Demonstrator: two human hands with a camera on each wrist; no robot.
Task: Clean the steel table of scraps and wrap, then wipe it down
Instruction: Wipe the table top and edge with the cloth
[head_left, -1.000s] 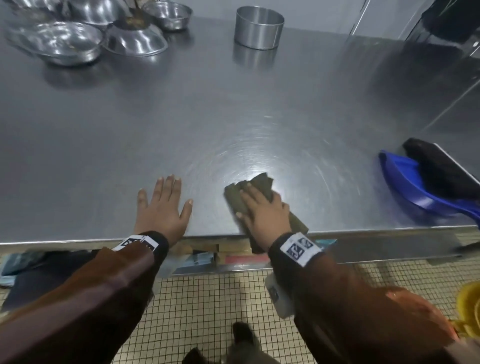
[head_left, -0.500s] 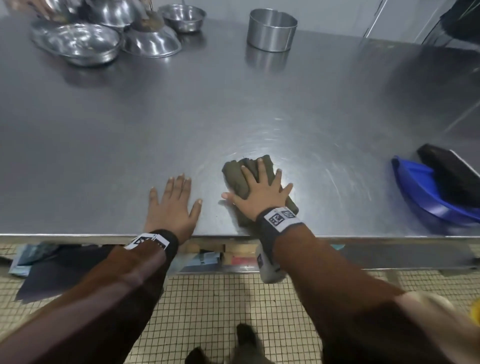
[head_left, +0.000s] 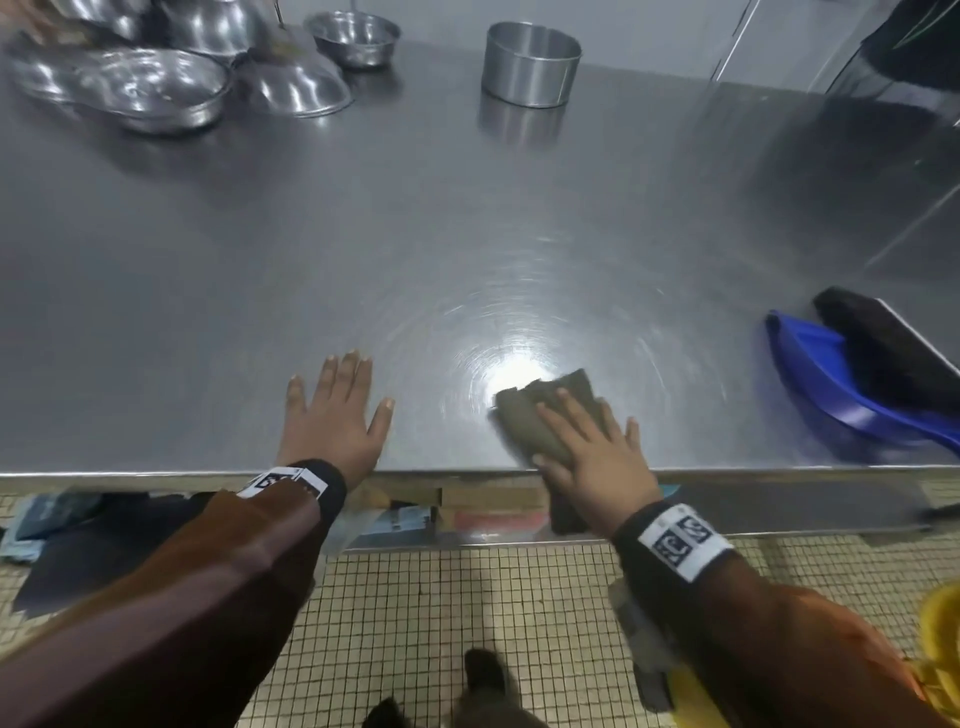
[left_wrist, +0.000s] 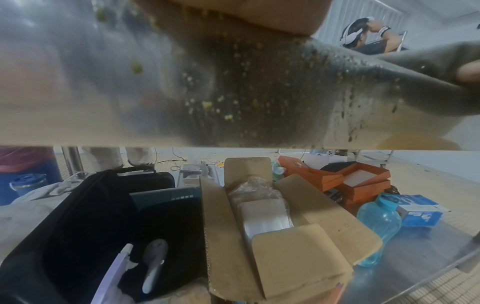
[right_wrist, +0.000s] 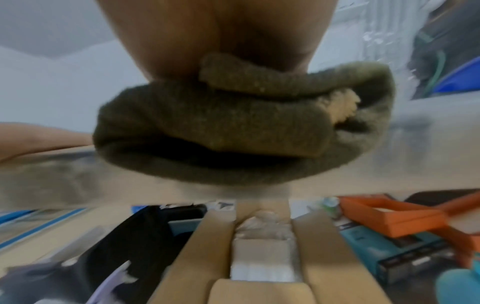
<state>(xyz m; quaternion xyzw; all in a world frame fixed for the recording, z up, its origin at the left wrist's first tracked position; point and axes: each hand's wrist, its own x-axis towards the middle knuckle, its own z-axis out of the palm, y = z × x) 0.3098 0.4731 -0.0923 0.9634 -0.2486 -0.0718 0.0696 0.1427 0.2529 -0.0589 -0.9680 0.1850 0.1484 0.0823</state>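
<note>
A person stands at the near edge of the steel surface (head_left: 467, 218), wiping. The right hand (head_left: 587, 447) lies flat on a folded olive-green cloth (head_left: 540, 415), its fingers (head_left: 569, 410) straight and pressing down rather than curled round it; the cloth sits at the near edge, part of it hanging over the rim. The left hand (head_left: 335, 410) rests palm-down beside it on bare steel, fingers spread, holding nothing. Risks, as a judgement: the overhanging cloth could slip off the edge if the stroke runs further towards the body, and a wide sweep rightward could knock the blue dustpan (head_left: 852, 395), which lies near the right end of the surface with a dark brush (head_left: 883, 348) resting in it. The left wrist view shows crumbs and drips clinging to the front face of the rim (left_wrist: 233, 107); wiping only the top would likely leave these. Containers: several steel bowls (head_left: 150, 93) crowd the far left corner, their contents too blurred to tell, and a straight-sided steel tin (head_left: 530, 62) stands apart, its interior hidden. Below, an open cardboard box (left_wrist: 272, 216) holds plastic-wrapped packs.
</note>
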